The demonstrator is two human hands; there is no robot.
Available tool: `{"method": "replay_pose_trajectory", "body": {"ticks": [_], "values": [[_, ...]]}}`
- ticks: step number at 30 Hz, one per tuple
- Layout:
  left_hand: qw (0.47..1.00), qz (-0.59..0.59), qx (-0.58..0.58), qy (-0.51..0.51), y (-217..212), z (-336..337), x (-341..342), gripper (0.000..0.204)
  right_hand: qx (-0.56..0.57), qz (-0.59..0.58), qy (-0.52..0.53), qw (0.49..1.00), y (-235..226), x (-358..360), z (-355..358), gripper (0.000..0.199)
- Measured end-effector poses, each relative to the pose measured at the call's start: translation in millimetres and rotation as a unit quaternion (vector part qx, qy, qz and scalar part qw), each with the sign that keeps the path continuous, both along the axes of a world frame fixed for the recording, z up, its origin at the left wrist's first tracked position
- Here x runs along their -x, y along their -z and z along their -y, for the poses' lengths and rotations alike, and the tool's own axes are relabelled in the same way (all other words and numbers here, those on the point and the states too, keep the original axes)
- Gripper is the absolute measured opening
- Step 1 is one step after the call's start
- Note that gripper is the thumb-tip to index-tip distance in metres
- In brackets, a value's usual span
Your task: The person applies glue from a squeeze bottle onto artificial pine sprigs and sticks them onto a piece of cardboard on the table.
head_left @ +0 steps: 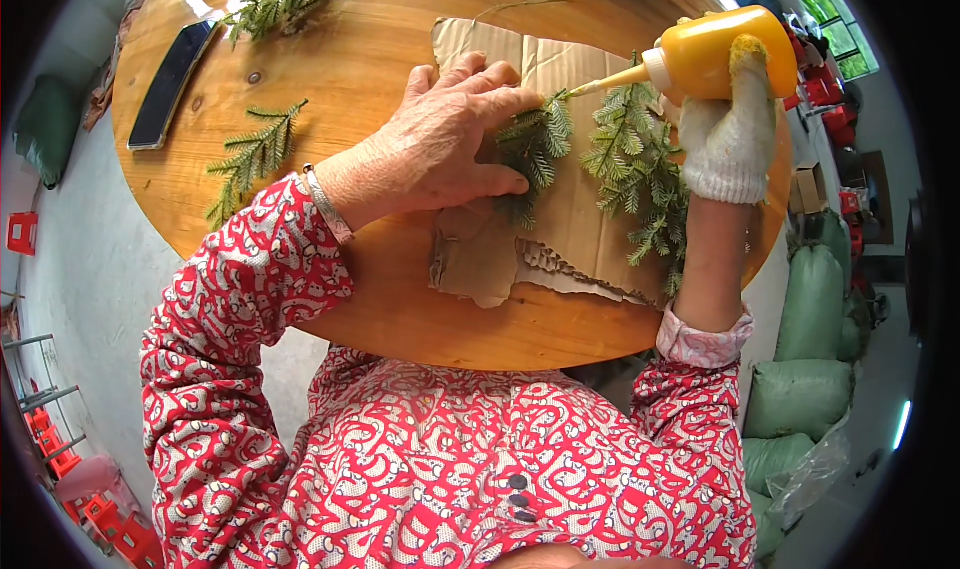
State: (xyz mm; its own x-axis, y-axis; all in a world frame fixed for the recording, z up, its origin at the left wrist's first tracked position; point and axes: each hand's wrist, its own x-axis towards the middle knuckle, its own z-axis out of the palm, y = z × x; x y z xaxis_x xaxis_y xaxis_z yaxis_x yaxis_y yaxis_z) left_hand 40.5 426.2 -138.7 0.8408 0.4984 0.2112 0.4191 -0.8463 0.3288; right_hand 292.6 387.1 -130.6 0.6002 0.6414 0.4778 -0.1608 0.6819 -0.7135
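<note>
My right hand, in a white knitted glove with a yellow-stained fingertip, grips a yellow squeeze bottle tipped on its side. Its long narrow nozzle points left, with the tip at the upper end of a small evergreen sprig. My bare left hand steadies that sprig between thumb and forefinger, its other fingers spread toward the cardboard. Beneath lies a torn piece of corrugated cardboard. More evergreen sprigs rest on its right part, partly behind my right wrist.
The round wooden table carries a black phone at the far left. A loose sprig lies left of my left hand, and another bunch of sprigs sits farther back. Green sacks stand on the floor at right; red crates are at lower left.
</note>
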Motion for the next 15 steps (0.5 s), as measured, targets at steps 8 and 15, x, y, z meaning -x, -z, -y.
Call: {"method": "replay_pose_trajectory", "body": {"ticks": [8, 15], "values": [[1.0, -0.003, 0.006, 0.003, -1.8, 2.5, -3.7, 0.065, -0.006, -0.038, 0.014, 0.999, 0.1, -4.8, 2.2, 0.039], [1.0, 0.0, -0.014, 0.007, -1.3, 1.1, -3.5, 0.064, -0.008, -0.067, 0.02, 0.998, -1.8, -7.7, 0.7, 0.042]]}}
